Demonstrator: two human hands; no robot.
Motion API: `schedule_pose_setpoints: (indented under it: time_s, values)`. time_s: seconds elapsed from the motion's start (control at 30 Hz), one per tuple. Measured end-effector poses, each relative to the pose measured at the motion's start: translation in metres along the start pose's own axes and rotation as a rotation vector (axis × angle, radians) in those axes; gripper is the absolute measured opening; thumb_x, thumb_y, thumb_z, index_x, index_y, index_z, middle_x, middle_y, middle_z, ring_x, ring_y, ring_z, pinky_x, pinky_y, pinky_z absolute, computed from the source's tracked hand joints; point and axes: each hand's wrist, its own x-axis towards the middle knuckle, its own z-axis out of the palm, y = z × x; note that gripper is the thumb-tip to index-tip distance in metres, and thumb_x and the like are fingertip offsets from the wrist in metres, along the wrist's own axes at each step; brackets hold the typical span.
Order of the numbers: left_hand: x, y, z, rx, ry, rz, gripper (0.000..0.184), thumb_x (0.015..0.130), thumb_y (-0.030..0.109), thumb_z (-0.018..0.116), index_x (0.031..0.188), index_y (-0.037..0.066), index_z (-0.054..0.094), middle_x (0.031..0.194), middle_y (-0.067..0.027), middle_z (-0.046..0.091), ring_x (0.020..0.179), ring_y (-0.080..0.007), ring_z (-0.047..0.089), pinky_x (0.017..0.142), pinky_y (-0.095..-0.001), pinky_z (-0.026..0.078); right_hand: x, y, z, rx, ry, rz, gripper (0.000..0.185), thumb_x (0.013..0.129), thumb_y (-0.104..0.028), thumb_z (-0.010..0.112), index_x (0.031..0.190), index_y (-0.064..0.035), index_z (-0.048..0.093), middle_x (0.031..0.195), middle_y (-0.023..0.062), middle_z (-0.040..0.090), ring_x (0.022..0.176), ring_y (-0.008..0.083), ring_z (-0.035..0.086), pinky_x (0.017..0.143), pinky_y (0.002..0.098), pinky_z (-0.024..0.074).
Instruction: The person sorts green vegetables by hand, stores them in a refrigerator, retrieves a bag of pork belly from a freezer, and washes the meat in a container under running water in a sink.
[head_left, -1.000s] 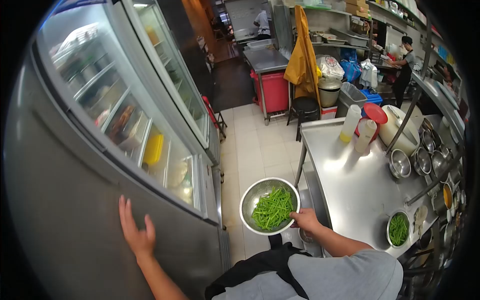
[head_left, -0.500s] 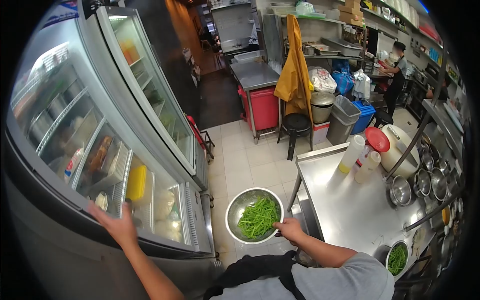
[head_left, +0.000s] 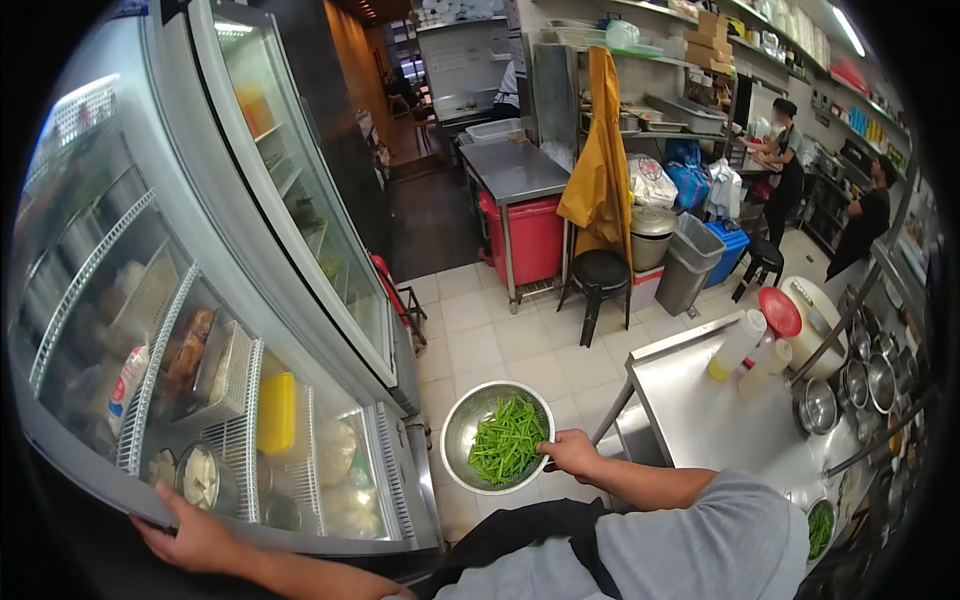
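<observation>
A perforated metal bowl [head_left: 452, 440] of cut green vegetables [head_left: 506, 440] hangs over the tiled floor, its right rim pinched in my right hand [head_left: 572, 453]. At the lower left, my left hand [head_left: 190, 535] is on the lower edge of the glass fridge door [head_left: 75, 465], fingers bent round the edge. Through the glass show wire shelves, a yellow container [head_left: 276, 412], a white basket [head_left: 228, 375] and round containers with pale food [head_left: 201, 478].
A steel table [head_left: 690, 400] at the right bears squeeze bottles [head_left: 738, 345] and metal bowls [head_left: 818, 408]. Beyond are a black stool [head_left: 601, 272], a grey bin [head_left: 690, 262] and a red bin [head_left: 527, 240]. Two people [head_left: 785, 170] [head_left: 868, 215] stand at the back right.
My left hand has moved from the fridge's front down and left to the door edge, and the door has swung outward. The bowl, still in my right hand, appears slightly lower and further left.
</observation>
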Motion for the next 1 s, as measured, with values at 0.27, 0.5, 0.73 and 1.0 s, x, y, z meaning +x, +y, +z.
schedule_pose_setpoints:
  time_s: [0.27,0.5,0.73,1.0]
  values:
    - [0.012,-0.006,0.005,-0.176,-0.229,-0.488,0.075,0.074,0.044,0.085,0.121,-0.008,0.059,0.114,-0.0191,0.065,0.102,-0.0254,0.063,0.089,-0.0350,0.051,0.045,-0.007,-0.012,0.064,-0.024,0.010,0.022,0.086,-0.012,0.066,0.085,0.0097,0.068,0.081,0.0148,0.068,0.069,0.0211,0.067,0.060,0.0342,0.0611]
    - [0.025,-0.005,0.005,-0.023,-0.223,-0.546,0.082,0.069,0.055,0.084,0.115,-0.008,0.061,0.108,-0.0183,0.066,0.094,-0.0256,0.064,0.084,-0.0351,0.053,0.070,-0.016,-0.060,-0.120,-0.080,-0.072,0.025,0.084,-0.014,0.065,0.078,0.0104,0.065,0.074,0.0154,0.064,0.067,0.0229,0.067,0.059,0.0361,0.0623]
    - [0.022,0.022,-0.004,-0.104,-0.213,-0.591,0.061,0.075,0.042,0.085,0.097,-0.008,0.059,0.090,-0.0111,0.062,0.076,-0.0172,0.056,0.071,-0.0306,0.050,0.104,-0.009,-0.084,-0.103,-0.127,-0.059,0.027,0.083,-0.014,0.064,0.080,0.0131,0.063,0.077,0.0188,0.064,0.070,0.0256,0.069,0.060,0.0374,0.0626]
    - [-0.071,0.196,-0.045,-0.420,-0.166,-0.152,0.069,0.073,0.015,0.085,0.127,-0.002,0.046,0.125,-0.0146,0.053,0.111,-0.0251,0.053,0.096,-0.0375,0.042,0.094,-0.015,-0.119,0.114,-0.113,0.039,0.020,0.088,-0.010,0.064,0.089,0.0093,0.066,0.086,0.0150,0.068,0.073,0.0225,0.068,0.061,0.0340,0.0616]
